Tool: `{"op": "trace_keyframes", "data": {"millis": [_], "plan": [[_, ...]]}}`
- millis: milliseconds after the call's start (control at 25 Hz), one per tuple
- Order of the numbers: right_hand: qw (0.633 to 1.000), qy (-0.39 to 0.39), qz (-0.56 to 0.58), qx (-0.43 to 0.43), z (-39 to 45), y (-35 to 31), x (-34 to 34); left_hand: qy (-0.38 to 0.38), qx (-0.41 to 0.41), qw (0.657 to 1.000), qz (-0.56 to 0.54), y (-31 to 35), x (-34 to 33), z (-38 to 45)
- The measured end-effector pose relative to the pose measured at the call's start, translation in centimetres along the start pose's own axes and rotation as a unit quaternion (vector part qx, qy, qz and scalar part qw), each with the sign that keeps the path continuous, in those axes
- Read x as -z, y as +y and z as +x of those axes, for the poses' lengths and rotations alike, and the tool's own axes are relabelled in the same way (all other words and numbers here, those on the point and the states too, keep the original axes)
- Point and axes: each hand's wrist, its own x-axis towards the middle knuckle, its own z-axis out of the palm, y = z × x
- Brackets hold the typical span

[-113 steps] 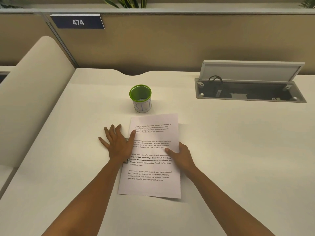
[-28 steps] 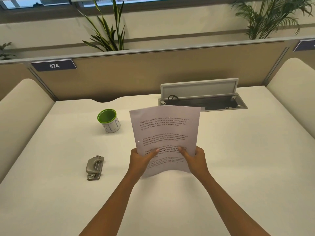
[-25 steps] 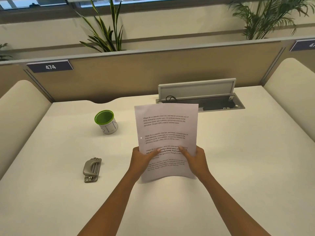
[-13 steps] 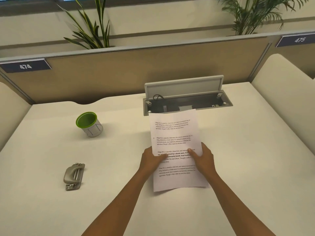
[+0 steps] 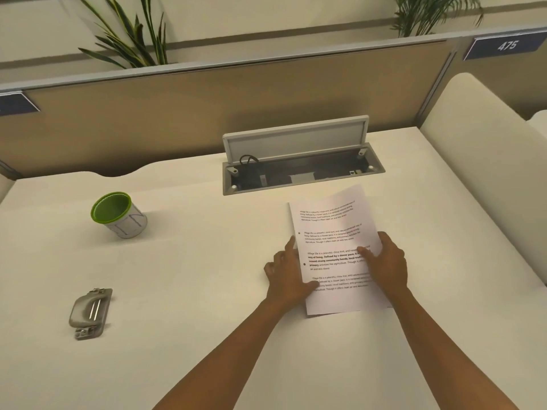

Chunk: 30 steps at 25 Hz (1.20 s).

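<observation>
Printed paper sheets point(image 5: 331, 220) lie on the white desk point(image 5: 192, 276), right of centre, just in front of the open cable box. Two small punched holes show along the left margin. My left hand point(image 5: 288, 276) rests at the paper's left edge, thumb on the page and fingers spread on the desk beside it. At the right edge, my right hand point(image 5: 386, 264) pinches the paper, with the thumb lying over the text. A grey metal hole punch point(image 5: 90, 312) lies at the front left, far from both hands.
A green-rimmed white cup point(image 5: 118, 214) stands at the back left. The recessed cable box point(image 5: 302, 173) has its lid point(image 5: 296, 137) raised behind the paper. A tan partition point(image 5: 207, 108) closes the back. A cream divider point(image 5: 488, 173) runs along the right side.
The paper was held up off the desk in both hands; it has come down and to the right and now lies on the desk. My left fingers have come out from under it.
</observation>
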Motion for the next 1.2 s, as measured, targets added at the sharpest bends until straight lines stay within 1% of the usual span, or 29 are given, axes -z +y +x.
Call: {"op": "trace_keyframes", "data": {"millis": [320, 480, 520, 560, 640, 720, 760, 840, 1000, 1200], "plan": [[0.999, 0.051, -0.017, 0.003, 2.8, 2.0, 2.2, -0.061, -0.052, 0.993, 0.081, 1.3, -3.6, 1.3], [0.986, 0.139, -0.088, -0.001, 2.2, 1.7, 1.4, -0.076, -0.052, 0.986, 0.136, 2.1, -4.6, 2.0], [0.983, 0.15, -0.1, 0.007, 1.8, 1.6, 1.0, -0.078, -0.052, 0.985, 0.143, 2.2, -4.8, 2.2], [0.984, 0.143, -0.108, 0.022, 1.5, 1.6, 0.5, -0.079, -0.052, 0.984, 0.148, 2.3, -5.0, 2.4], [0.99, 0.081, -0.112, 0.04, 1.1, 1.8, -0.6, -0.082, -0.054, 0.982, 0.161, 2.6, -5.2, 2.8], [0.993, 0.019, -0.117, 0.026, 0.9, 2.3, -1.5, -0.084, -0.055, 0.98, 0.17, 2.9, -5.4, 3.1], [0.992, 0.004, -0.124, 0.021, 1.0, 2.5, -1.8, -0.086, -0.056, 0.98, 0.171, 3.0, -5.5, 3.3], [0.99, -0.002, -0.136, 0.026, 1.4, 3.0, -2.0, -0.097, -0.055, 0.98, 0.164, 3.1, -5.5, 3.6], [0.989, 0.001, -0.143, 0.024, 2.9, 3.8, -0.9, -0.141, -0.041, 0.98, 0.136, 2.8, -4.9, 4.1], [0.99, -0.003, -0.141, 0.022, 4.6, 4.8, 0.6, -0.167, -0.04, 0.972, 0.161, 3.1, -4.4, 4.1]]}}
